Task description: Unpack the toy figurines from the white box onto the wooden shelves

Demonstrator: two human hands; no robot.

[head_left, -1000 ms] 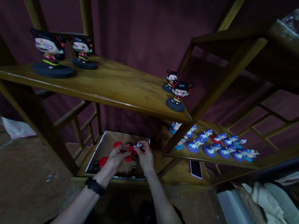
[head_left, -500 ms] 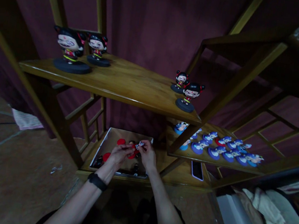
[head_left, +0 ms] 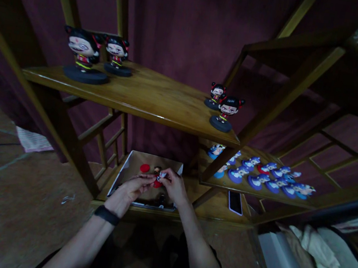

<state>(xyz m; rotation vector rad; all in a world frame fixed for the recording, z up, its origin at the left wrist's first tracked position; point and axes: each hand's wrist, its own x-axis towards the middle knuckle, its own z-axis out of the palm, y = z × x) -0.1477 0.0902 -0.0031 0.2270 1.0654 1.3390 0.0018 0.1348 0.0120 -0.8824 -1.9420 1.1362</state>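
Over a shallow white-rimmed box [head_left: 123,171] on the low shelf, my two hands meet. My left hand [head_left: 135,188] is closed at the fingertips on the red round base [head_left: 157,184] of a small figurine. My right hand [head_left: 174,184] pinches the figurine's pale upper part [head_left: 162,175]. Its details are too small to make out. Inside the box lie a loose red disc [head_left: 144,167], a dark-haired figurine [head_left: 157,170] just behind my fingers, and another dark figurine [head_left: 161,199] near the front wall. My left hand hides part of the box.
Black-haired figurines on dark bases stand on the upper wooden shelf [head_left: 151,91], right above my hands. Several blue and white figurines [head_left: 258,180] fill the right shelf. A phone [head_left: 235,202] lies right of the box. Slanting wooden posts [head_left: 225,157] frame the shelves.
My left hand has drawn back slightly left and down, its fingertips now at the figurine's red base. My right hand has shifted a little left with the figurine.
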